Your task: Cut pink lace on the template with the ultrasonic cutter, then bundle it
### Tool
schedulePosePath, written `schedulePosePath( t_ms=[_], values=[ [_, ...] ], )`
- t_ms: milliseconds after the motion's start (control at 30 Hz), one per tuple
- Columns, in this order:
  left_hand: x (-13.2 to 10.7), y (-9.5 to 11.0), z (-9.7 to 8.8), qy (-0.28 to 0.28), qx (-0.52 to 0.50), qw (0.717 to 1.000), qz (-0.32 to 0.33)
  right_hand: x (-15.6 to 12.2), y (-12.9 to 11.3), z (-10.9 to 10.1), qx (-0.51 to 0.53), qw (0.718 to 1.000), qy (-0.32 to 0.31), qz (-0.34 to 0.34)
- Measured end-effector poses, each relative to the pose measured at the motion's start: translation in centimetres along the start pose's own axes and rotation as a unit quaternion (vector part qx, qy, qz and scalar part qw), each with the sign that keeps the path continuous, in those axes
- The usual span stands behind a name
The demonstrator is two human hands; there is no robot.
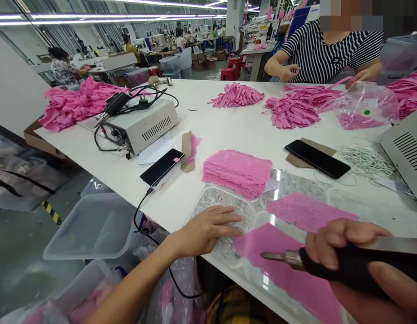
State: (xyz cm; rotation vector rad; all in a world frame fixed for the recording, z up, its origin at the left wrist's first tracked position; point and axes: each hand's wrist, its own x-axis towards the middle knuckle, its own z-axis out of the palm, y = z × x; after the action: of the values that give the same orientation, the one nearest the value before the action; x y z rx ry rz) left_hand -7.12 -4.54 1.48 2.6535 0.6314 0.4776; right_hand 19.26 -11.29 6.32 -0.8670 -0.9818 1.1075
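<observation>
My right hand (350, 256) is wrapped around a black-handled cutter (316, 265) with a pointed metal tip. That tip is over a pink fabric piece (279, 265) lying on a clear plastic sheet (225, 245); I cannot tell if it touches. Fingers stretched out, my left hand (208, 229) lies flat on the sheet, fingertips at the fabric's left edge. A second pink fabric piece (306, 210) lies just behind the first, partly behind my right hand. Farther back, a neat stack of pink pieces (237, 171) sits by the sheet's far edge.
On the white table (195, 117) stand a grey box with cables (151, 126) and a phone (163, 166). Another phone (316, 157) lies at right near tangled pale cord (365, 161). Pink strip bundles (237, 95) lie farther back. Across sits a person in a striped shirt (330, 54).
</observation>
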Motion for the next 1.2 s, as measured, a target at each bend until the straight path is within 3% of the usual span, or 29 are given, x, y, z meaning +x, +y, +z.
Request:
schedulePosePath(
  t_ms=[100, 267, 700, 1200],
  values=[
    [-0.2, -0.1, 0.5, 0.012, 0.002, 1.000, 0.007, 0.8, 0.1, 3.2, -0.007, 0.999, -0.050, 0.002],
    [-0.4, -0.5, 0.9, 0.009, 0.019, 1.000, 0.017, 1.0, 0.7, 5.0, -0.032, 0.997, -0.069, -0.015],
    [-0.4, -0.5, 0.8, -0.018, 0.052, 0.998, 0.016, 0.9, 1.5, 5.4, -0.029, 0.997, -0.071, 0.001],
    [-0.4, -0.4, 0.7, -0.007, 0.057, 0.998, 0.025, 0.9, 1.4, 5.2, -0.042, 0.996, -0.076, 0.002]
  ],
)
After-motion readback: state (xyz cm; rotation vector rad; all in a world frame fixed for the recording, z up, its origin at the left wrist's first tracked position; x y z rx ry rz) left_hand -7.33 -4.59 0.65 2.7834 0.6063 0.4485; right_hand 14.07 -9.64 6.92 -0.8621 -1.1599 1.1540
